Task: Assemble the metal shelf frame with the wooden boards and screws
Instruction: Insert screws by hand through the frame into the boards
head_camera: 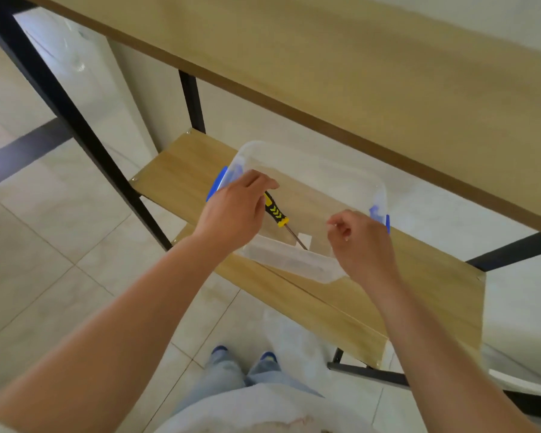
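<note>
A clear plastic box (294,264) with blue latches sits on the middle wooden board (181,170) of the black metal shelf frame (75,120). Inside it a screwdriver (277,212) with a yellow and black handle slants down, its tip near the box's front wall. My left hand (235,210) is over the box's left side, with fingers curled around the top of the screwdriver's handle. My right hand (361,242) hovers at the box's right front corner with thumb and fingers pinched together. I cannot tell if anything small is between them.
The top wooden board (356,64) runs across above the box. A lower board (341,314) lies below and in front. The frame's black legs and crossbars stand on a pale tiled floor (44,245). My feet (244,354) are close to the shelf.
</note>
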